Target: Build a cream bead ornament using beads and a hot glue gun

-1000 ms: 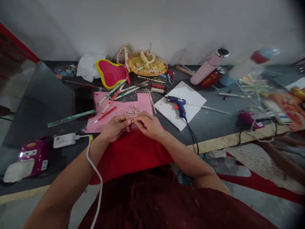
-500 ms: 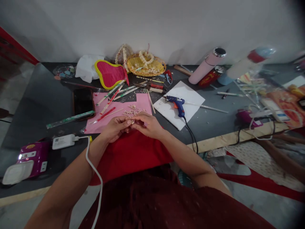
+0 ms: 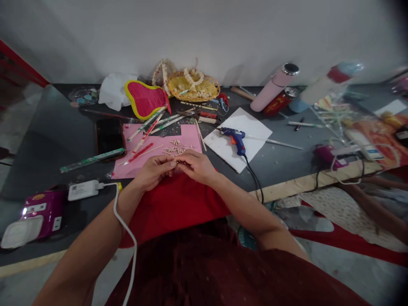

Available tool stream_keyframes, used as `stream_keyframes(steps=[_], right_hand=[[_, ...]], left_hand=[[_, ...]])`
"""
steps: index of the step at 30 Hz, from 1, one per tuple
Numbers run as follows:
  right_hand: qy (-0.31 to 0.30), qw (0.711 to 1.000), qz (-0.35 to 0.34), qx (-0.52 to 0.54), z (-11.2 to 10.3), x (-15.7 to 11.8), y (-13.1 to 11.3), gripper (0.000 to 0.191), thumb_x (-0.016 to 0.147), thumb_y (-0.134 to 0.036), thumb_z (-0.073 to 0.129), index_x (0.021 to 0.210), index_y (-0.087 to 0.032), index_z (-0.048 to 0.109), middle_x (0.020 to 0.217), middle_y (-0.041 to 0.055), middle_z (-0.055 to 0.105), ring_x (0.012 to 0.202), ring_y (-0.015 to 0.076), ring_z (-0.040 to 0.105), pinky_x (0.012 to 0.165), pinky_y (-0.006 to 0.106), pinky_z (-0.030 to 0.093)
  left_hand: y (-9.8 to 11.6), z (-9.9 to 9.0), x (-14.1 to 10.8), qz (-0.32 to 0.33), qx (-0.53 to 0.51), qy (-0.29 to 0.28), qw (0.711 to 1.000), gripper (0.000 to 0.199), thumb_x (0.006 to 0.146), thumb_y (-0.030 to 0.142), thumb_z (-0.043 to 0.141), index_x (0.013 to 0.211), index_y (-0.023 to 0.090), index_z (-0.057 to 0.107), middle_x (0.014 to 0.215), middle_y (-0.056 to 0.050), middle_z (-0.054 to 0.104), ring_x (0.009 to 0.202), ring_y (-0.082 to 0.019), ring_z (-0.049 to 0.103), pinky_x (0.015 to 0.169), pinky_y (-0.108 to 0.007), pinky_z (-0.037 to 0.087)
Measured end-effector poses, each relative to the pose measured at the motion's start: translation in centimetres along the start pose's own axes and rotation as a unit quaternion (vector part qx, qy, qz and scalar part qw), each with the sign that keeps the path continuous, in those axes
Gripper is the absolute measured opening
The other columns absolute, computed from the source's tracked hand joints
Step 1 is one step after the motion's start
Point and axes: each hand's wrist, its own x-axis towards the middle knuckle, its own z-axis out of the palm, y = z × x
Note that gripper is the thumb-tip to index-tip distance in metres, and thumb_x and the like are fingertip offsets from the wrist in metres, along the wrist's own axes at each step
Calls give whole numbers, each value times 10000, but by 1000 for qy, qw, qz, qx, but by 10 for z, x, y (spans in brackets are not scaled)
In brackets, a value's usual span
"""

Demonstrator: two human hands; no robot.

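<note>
My left hand (image 3: 157,170) and my right hand (image 3: 196,167) meet fingertip to fingertip above the near edge of a pink sheet (image 3: 124,171). Both are closed in a pinch around small pale wooden stick pieces, mostly hidden by the fingers. Just beyond my fingertips, a loose pile of short cut wooden pieces (image 3: 176,149) lies on the sheet. Red cloth (image 3: 178,204) spreads beneath my wrists. To the right, a blue glue gun (image 3: 237,138) rests on a white board (image 3: 214,144), a clear glue stick protruding from its back.
Wrapped chopsticks (image 3: 92,160), a phone (image 3: 110,138) and pliers (image 3: 191,113) lie around the sheet. Behind stand a yellow basket (image 3: 210,90) and a pink flask (image 3: 270,91). A white cable (image 3: 130,238) crosses my left forearm. Another person's arm (image 3: 376,208) shows at the right.
My fingertips have drawn closer over the small pieces, which show less now. The whole view has shifted slightly; the things on the table stay where they were.
</note>
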Motion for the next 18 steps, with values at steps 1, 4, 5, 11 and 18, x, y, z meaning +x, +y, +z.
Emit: stream_keyframes(steps=[1, 4, 5, 11, 18], right_hand=[[-1, 1000, 0, -4, 1, 0, 0, 203, 888, -230, 499, 1042, -176, 621, 960, 57, 661, 880, 126, 611, 808, 270, 510], [1, 1000, -2, -10, 3, 0, 1, 206, 892, -229, 501, 1051, -175, 618, 961, 56, 661, 880, 122, 611, 805, 268, 511], [3, 1000, -5, -9, 4, -1, 1, 203, 892, -229, 502, 1050, -175, 618, 962, 55, 660, 883, 119, 609, 807, 264, 510], [2, 1000, -8, -10, 6, -1, 4, 204, 902, -236, 495, 1060, -176, 609, 976, 47, 658, 915, 110, 600, 825, 249, 498], [-12, 1000, 0, -4, 4, -1, 4, 219, 910, -262, 484, 1076, -190, 607, 1002, 48, 662, 932, 113, 606, 849, 254, 494]], left_hand=[[0, 0, 0, 0, 2, 0, 1000, 159, 703, 255, 721, 789, 126, 685, 618, 2, 579, 522, -52, 486, 487, -164, 366], [-1, -1, 1, 0, 4, 1, 1000, 161, 706, 258, 718, 799, 130, 689, 637, -1, 591, 531, -52, 494, 500, -162, 377], [-1, -1, 1, 0, 5, 2, 1000, 161, 705, 260, 719, 796, 131, 690, 633, -1, 591, 531, -53, 495, 500, -162, 379], [1, 1, 2, -11, 9, 26, 1000, 189, 660, 257, 750, 791, 132, 695, 603, 0, 597, 509, -56, 493, 487, -158, 380], [0, -1, 2, -22, 14, 39, 999, 205, 650, 256, 752, 800, 127, 700, 606, -14, 611, 514, -71, 516, 494, -171, 400]])
